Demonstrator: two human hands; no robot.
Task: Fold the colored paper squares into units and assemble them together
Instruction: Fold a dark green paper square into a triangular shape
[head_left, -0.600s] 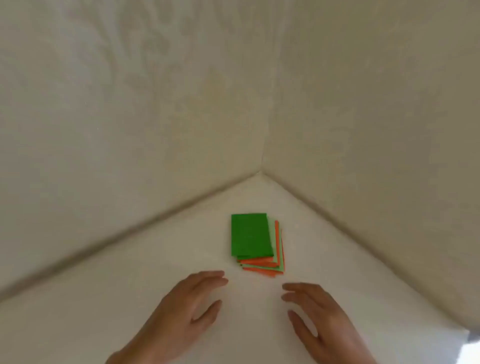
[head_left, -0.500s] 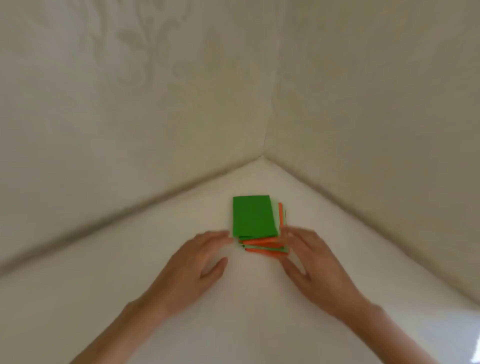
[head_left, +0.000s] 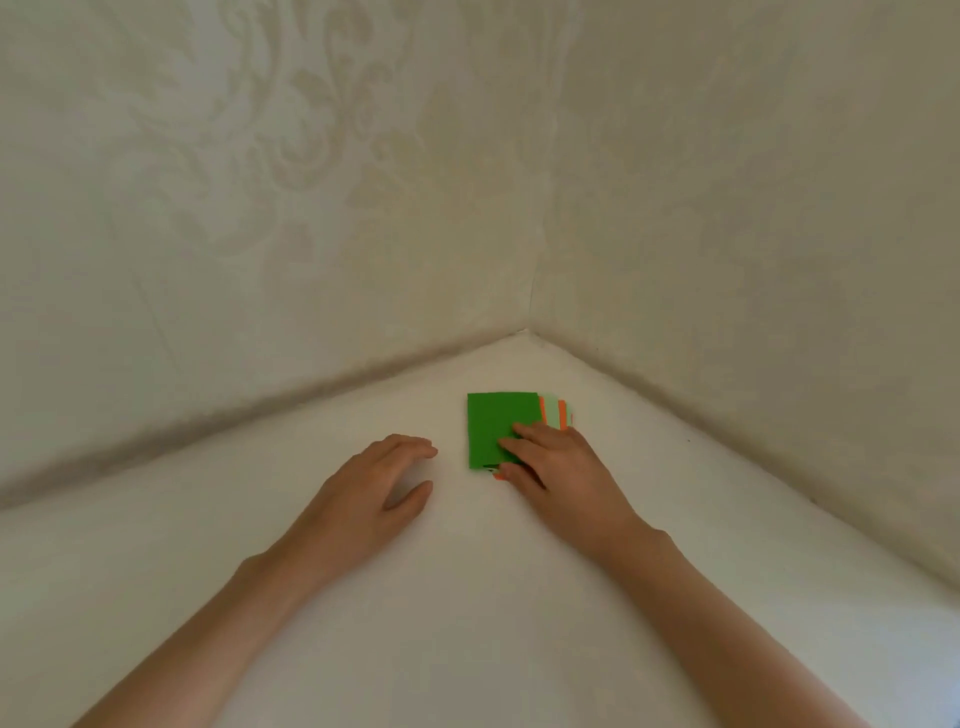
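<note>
Our right hand (head_left: 561, 467) lies with straight fingers on the stack of paper squares (head_left: 493, 421), thumb at its near edge. Whether the thumb is under a sheet, we cannot quite tell. Our left hand (head_left: 379, 488) rests relaxed and empty on the white table (head_left: 467, 597), near the stack. The stack sits towards the corner of the patterned walls (head_left: 311, 208), green on top. We judge folding not yet begun. Next we must peel off one sheet alone, pinning the others.
</note>
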